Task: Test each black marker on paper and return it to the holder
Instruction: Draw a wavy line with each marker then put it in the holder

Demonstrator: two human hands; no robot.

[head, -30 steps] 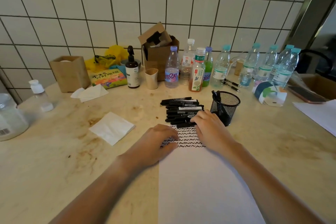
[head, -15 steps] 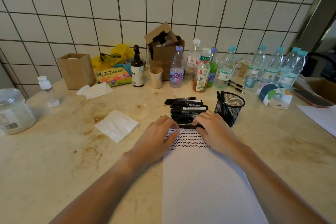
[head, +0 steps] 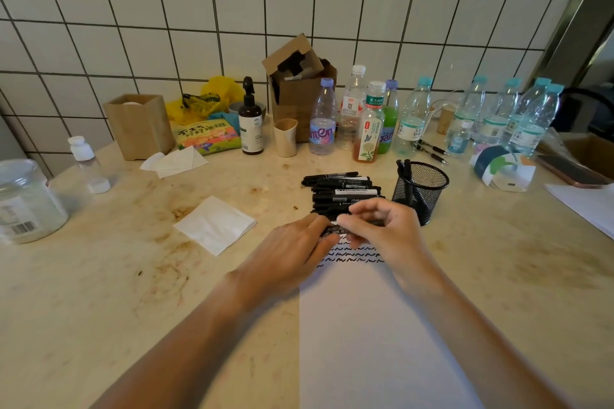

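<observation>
1. Both hands meet at the far end of the paper (head: 382,342), where the left hand (head: 292,252) and the right hand (head: 382,232) are closed together on one black marker (head: 334,229) held just above the sheet (it looks like the cap is being pulled off, though the fingers hide most of the barrel)
2. Judged risk: a cap that gives way suddenly could jerk a hand sideways; the right hand is close to the mesh holder (head: 420,189), which is light and already has a couple of markers leaning in it, so a knock could tip it
3. The pile of markers (head: 342,191) lies just beyond the fingers, touching the far edge of the paper; a nudge could send the round barrels rolling, mixing tested with untested
4. An uncapped tip dragged carelessly might mark the table (head: 99,309) rather than the sheet, since the rows of squiggles (head: 349,257) sit hard up against the far edge and the left hand covers the left border
5. Room to move: the near part of the paper is blank, and the table on the near left and near right is open
6. Far side is crowded with bottles (head: 368,123); the napkin (head: 216,224) to the left lies well apart from the hands
</observation>
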